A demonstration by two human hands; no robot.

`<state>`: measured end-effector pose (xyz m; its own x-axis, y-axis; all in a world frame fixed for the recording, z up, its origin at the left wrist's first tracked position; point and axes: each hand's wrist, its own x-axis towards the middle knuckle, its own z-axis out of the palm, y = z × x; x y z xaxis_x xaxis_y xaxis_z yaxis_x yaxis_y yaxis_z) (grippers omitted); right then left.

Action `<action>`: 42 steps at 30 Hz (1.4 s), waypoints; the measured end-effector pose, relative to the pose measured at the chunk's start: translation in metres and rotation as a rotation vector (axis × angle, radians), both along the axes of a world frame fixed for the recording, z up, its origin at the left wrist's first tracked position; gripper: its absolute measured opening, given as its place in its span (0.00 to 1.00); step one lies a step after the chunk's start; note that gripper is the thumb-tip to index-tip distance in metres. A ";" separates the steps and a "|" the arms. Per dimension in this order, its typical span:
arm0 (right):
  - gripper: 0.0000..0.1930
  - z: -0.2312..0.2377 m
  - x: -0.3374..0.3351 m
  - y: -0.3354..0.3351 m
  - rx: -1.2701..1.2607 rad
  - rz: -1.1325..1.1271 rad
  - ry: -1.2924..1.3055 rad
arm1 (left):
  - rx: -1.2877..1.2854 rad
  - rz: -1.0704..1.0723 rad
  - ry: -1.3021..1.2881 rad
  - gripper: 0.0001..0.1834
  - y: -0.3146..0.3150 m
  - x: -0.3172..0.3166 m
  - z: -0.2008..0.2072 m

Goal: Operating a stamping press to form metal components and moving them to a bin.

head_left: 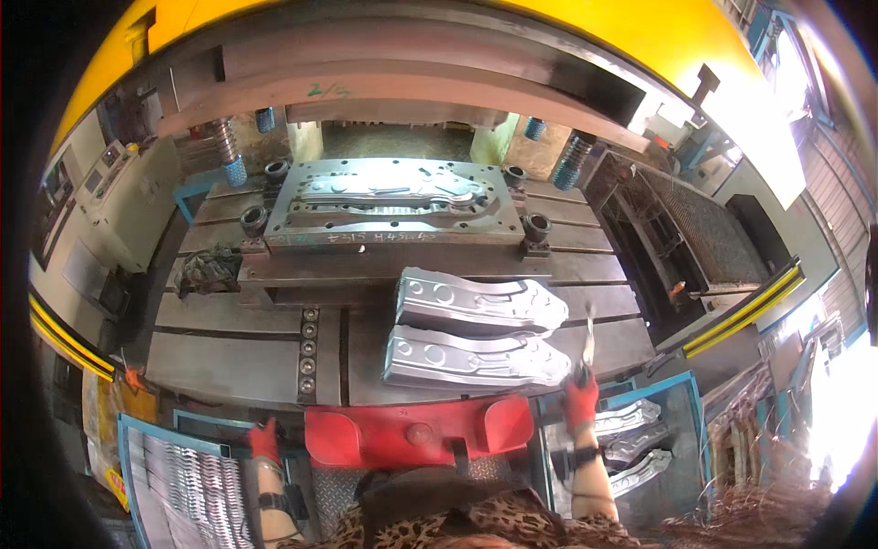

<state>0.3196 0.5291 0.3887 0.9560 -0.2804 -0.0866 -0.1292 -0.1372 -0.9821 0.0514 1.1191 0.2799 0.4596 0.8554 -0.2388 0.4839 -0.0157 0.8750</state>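
Note:
My right hand (pixel 582 400), in a red glove, is closed round the lower end of a slim, pale hand tool (pixel 590 337) that points up and away; its exact kind is too small to make out. Just left of it, two silvery stamped metal panels (pixel 480 357) lie one behind the other on the press bed (pixel 233 357). My left hand (pixel 264 441), also gloved in red, is low on the left, beside the blue frame of a rack (pixel 197 419). Its fingers are too small and unclear to read.
Behind the panels sits a steel die (pixel 306 224) between guide bushings, under the raised upper part (pixel 393 87) of the press. A red padded guard (pixel 416 435) spans the front edge. Stacked metal parts (pixel 187 485) stand at left; more panels (pixel 640 444) lie in a blue-framed rack at right.

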 end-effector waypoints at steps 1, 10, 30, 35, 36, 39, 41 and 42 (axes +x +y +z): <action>0.18 -0.022 -0.017 -0.026 0.025 -0.065 -0.036 | -0.016 -0.093 0.181 0.21 -0.014 -0.013 -0.015; 0.16 -0.164 -0.082 -0.067 -0.337 0.234 0.264 | -0.020 -0.377 0.271 0.21 -0.056 -0.022 -0.108; 0.24 -0.185 -0.056 -0.023 -0.690 0.580 0.537 | 0.988 -1.198 0.795 0.24 -0.057 -0.016 -0.098; 0.19 -0.151 -0.059 -0.020 -0.882 0.742 0.423 | 0.966 -1.213 0.875 0.24 -0.066 -0.019 -0.083; 0.20 -0.148 -0.059 -0.019 -0.788 0.626 0.462 | 0.953 -1.214 0.900 0.24 -0.065 -0.021 -0.085; 0.21 -0.152 -0.062 -0.018 -0.852 0.581 0.500 | 1.053 -1.198 0.662 0.24 -0.056 -0.024 -0.101; 0.22 -0.155 -0.061 -0.019 -0.772 0.586 0.500 | 0.775 -1.191 0.615 0.27 -0.045 -0.023 -0.117; 0.24 -0.155 -0.061 -0.019 -0.760 0.580 0.539 | 0.684 -1.192 0.598 0.28 -0.041 -0.022 -0.126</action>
